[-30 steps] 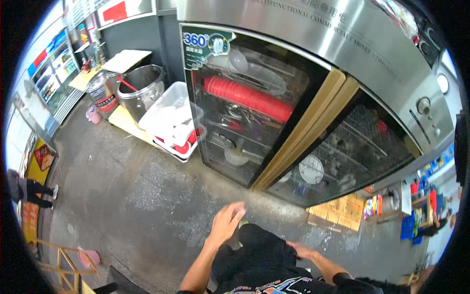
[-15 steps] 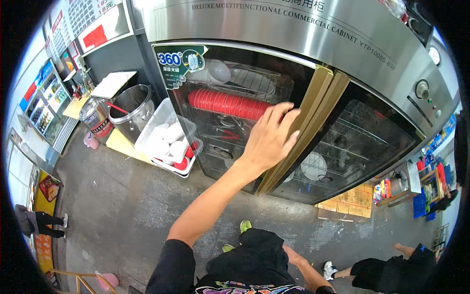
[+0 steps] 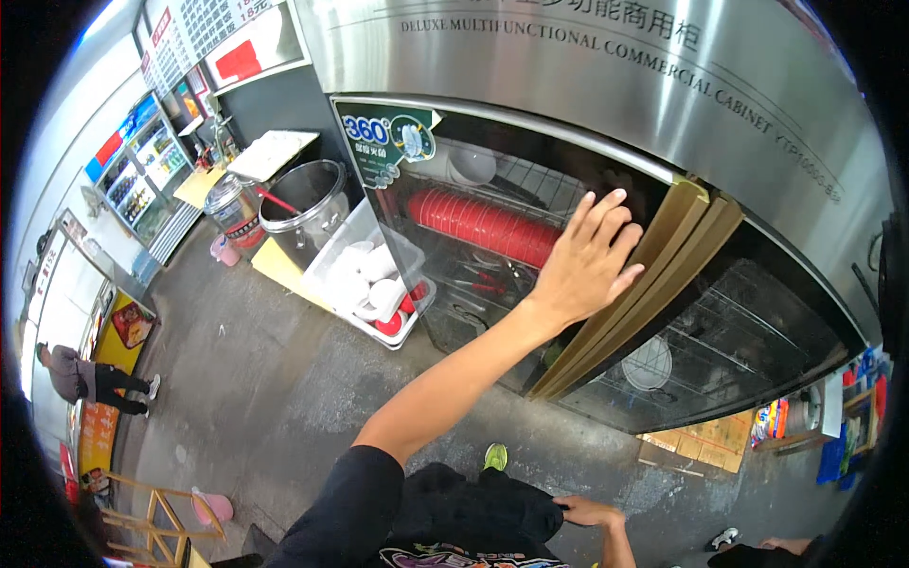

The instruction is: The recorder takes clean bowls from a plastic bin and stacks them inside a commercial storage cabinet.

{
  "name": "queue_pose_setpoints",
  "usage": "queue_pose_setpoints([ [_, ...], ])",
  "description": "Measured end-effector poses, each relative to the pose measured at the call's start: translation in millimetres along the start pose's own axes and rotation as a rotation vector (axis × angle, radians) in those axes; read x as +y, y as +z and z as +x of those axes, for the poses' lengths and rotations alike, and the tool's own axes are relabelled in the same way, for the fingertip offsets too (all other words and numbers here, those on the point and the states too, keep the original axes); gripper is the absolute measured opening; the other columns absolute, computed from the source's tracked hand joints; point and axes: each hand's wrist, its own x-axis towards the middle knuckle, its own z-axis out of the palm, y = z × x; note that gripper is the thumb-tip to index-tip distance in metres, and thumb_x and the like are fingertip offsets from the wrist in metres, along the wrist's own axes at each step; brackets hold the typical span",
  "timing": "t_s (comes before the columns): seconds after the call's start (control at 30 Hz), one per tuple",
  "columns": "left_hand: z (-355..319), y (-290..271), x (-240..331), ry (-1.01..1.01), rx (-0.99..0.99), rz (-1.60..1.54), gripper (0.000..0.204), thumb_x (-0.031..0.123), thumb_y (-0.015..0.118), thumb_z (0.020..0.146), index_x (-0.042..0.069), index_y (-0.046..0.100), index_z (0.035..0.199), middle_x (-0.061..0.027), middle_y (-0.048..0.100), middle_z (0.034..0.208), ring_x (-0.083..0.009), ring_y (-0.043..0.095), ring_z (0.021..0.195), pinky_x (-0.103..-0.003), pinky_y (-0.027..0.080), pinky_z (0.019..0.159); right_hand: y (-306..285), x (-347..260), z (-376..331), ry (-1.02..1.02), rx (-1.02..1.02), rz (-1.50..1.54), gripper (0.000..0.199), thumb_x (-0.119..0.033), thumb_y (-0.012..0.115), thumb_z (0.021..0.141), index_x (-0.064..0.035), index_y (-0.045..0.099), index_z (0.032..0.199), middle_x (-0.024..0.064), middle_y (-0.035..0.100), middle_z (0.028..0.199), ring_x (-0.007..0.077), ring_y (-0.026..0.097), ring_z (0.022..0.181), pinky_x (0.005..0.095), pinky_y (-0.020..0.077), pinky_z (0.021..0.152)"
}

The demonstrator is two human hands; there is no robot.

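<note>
My left hand (image 3: pixel 589 265) is open, fingers spread over the dark glass door (image 3: pixel 454 237) of a tall steel cabinet (image 3: pixel 530 57), just left of the gold trim (image 3: pixel 644 284) where the two doors meet. The fingertips look to be on or just off the glass; contact cannot be made out. Behind the glass, a row of stacked red bowls or plates (image 3: pixel 483 227) lies on a wire rack. A round white dish (image 3: pixel 648 363) shows through the right-hand door. Down by my waist, my right hand (image 3: pixel 589 512) rests against my black shirt, fingers stretched out and holding nothing visible.
Left of the cabinet stand a clear plastic bin (image 3: pixel 327 248) of white and red dishes, a large steel pot (image 3: pixel 305 208) and a lidded jar (image 3: pixel 234 208). A cardboard sheet (image 3: pixel 705 440) lies below the cabinet. Another person (image 3: pixel 80 374) stands far left, near a wooden stool (image 3: pixel 156 516).
My left hand's fingers have straightened and spread over the glass beside the gold trim. The view has turned, so the cabinet sits further right. My right hand stays at my waist.
</note>
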Motion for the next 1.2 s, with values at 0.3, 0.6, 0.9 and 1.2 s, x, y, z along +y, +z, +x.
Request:
queue_pose_setpoints([
  [0.3,-38.3,29.0,21.3,-0.143,-0.04,-0.224,0.056,0.022,0.073,0.086,0.001,0.052,0.134,-0.0183,0.045,0.136,-0.0394,0.042,0.131,-0.048,0.038,0.115,-101.0,-111.8,41.8,-0.299,1.119,0.07,0.057,-0.001,0.066,0.09,-0.0065,0.05,0.145,0.0125,0.063,0.116,0.0223,0.061,0.103,0.0315,0.047,0.096],
  [0.6,-242.9,-36.9,-2.6,-0.521,-0.336,-0.511,0.05,0.016,0.071,0.089,0.005,0.056,0.135,-0.018,0.055,0.135,-0.0391,0.048,0.131,-0.047,0.041,0.111,-155.9,-169.1,148.4,-0.489,1.644,0.221,0.083,0.007,0.056,0.086,-0.0064,0.024,0.161,0.0211,0.049,0.149,0.0281,0.056,0.126,0.04,0.0431,0.108],
  [0.9,-518.5,-183.4,-33.4,-0.999,-0.6,-0.279,0.037,0.007,0.072,0.084,0.007,0.064,0.121,-0.0172,0.06,0.119,-0.039,0.056,0.116,-0.045,0.046,0.101,-163.5,-161.6,191.0,-0.297,1.671,0.236,0.08,0.003,0.062,0.087,-0.0092,0.031,0.16,0.0181,0.047,0.148,0.0311,0.05,0.134,0.0404,0.0371,0.115],
  [1.2,-572.3,-217.6,-42.7,-1.186,-0.63,-0.217,0.036,0.005,0.072,0.084,0.004,0.065,0.119,-0.0182,0.059,0.114,-0.0382,0.059,0.106,-0.045,0.049,0.094,-173.3,-156.0,208.6,-0.359,1.704,0.221,0.083,0.007,0.06,0.082,-0.0075,0.032,0.159,0.0182,0.045,0.15,0.0322,0.046,0.139,0.04,0.0353,0.116],
])
